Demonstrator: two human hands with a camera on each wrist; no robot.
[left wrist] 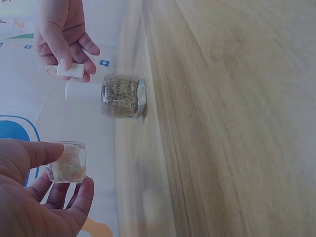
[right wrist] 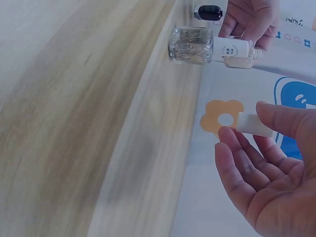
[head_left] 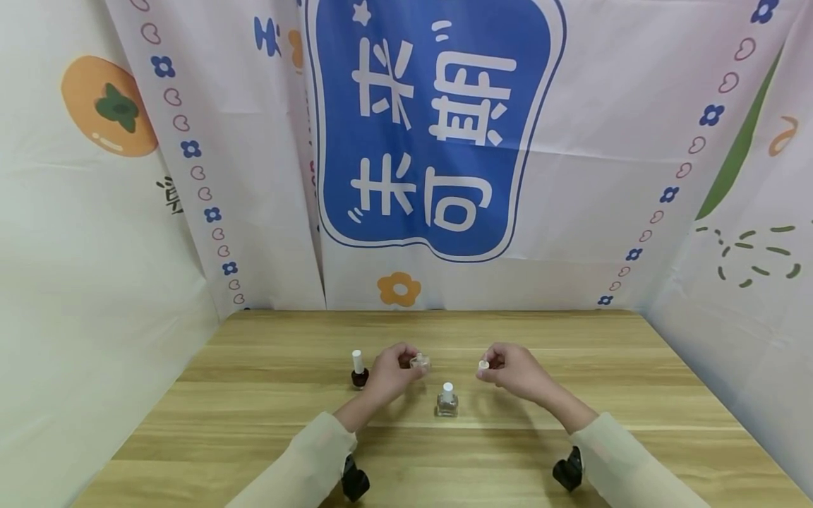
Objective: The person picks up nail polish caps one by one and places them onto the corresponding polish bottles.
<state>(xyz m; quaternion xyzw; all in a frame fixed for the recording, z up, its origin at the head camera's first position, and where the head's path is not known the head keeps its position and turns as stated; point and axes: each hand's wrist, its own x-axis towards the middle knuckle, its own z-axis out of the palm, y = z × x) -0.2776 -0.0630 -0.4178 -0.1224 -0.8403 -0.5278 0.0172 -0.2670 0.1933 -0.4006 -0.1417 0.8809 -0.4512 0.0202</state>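
1. Nearest, reaching in from the lower edge: cream sleeves [head_left: 305, 451], with a black device [head_left: 567, 471] at each wrist, over the wood-grain table [head_left: 508, 458].
2. Next, upright on the table, between and slightly nearer than the hands: a capped glitter nail polish bottle [head_left: 447, 405]. Could be knocked over by a low sweep of either hand, being near both.
3. Beyond, to the right: right hand [head_left: 513, 367], thumb and fingertips pinching a loose white cap [right wrist: 253, 124], remaining fingers loosely curled. Could drop from so slight a pinch. Held above the table, long axis roughly vertical with a slight lean; cannot make out any brush for certain.
4. Opposite, to the left: left hand [head_left: 392, 370], thumb against curled fingers, gripping an uncapped clear nail polish bottle [left wrist: 71, 165] with pale contents. Raised off the table, well apart from the loose white cap. Could spill if tipped, lacking a cap, or slip on smooth glass. Points neck up, long axis near vertical.
5. Just left of that hand, upright on the table: a dark nail polish bottle [head_left: 360, 379], capped. Could topple from a backward nudge.
6. Farthest: a white patterned backdrop [head_left: 571, 212] with a blue printed panel [head_left: 330, 155].
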